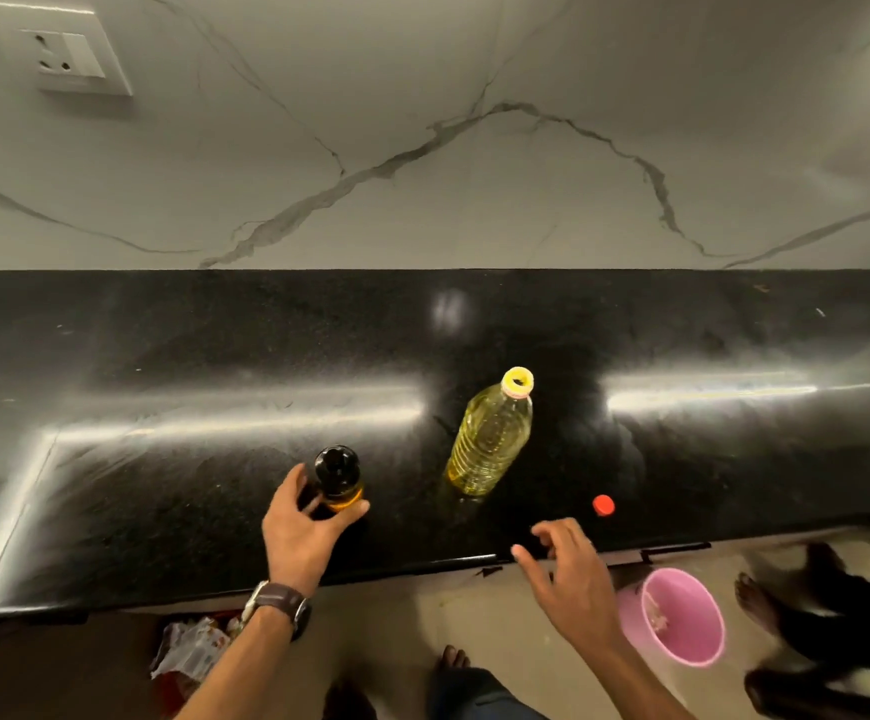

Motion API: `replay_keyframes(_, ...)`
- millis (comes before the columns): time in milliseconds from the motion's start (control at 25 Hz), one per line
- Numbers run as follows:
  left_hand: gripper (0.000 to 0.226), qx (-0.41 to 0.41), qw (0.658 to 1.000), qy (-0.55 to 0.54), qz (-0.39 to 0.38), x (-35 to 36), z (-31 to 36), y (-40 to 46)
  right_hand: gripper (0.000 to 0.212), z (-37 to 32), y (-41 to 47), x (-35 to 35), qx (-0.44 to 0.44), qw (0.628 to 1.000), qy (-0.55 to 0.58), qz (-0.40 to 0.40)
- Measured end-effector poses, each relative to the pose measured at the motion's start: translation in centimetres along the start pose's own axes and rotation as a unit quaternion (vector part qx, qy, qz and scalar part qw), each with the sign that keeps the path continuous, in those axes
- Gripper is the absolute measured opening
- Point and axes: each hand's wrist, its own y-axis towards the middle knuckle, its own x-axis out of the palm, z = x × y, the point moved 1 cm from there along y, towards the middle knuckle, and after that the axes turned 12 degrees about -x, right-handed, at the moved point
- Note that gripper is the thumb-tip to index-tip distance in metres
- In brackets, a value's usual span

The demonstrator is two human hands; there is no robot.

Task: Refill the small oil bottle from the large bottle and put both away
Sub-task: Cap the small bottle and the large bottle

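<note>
The small dark oil bottle (338, 476) with a black cap stands on the black countertop (163, 459). My left hand (302, 527) curls round its lower part, thumb on the right side. The large clear bottle (490, 439) of yellow oil stands upright to the right, its mouth uncapped. Its red cap (603, 505) lies on the counter near the front edge. My right hand (568, 574) hovers over the counter's front edge, just left of the cap, fingers loosely bent and holding nothing.
A marble wall with a socket plate (66, 52) rises behind the counter. On the floor below stand a pink bucket (682, 618) and a bin with crumpled wrappers (191, 649). Another person's bare foot (757, 600) is at the right.
</note>
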Motion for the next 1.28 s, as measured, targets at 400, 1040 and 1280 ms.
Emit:
replay_keyframes(400,0.07,0.118,0.988,0.095,-0.037,6.9,-0.1,-10.5,0.062,8.5,2.8,-4.4,0.176,0.981,-0.08,-0.004)
replay_keyframes(1040,0.099,0.186,0.98,0.057,-0.051,16.6,10.8,-6.3,0.035,-1.9,10.3,-15.1,-0.121,0.988,0.094,-0.001)
replay_keyframes(1280,0.089,0.195,0.978,0.066,-0.042,16.2,11.3,-6.5,0.038,-10.8,16.8,-20.4,-0.298,0.95,0.033,-0.085)
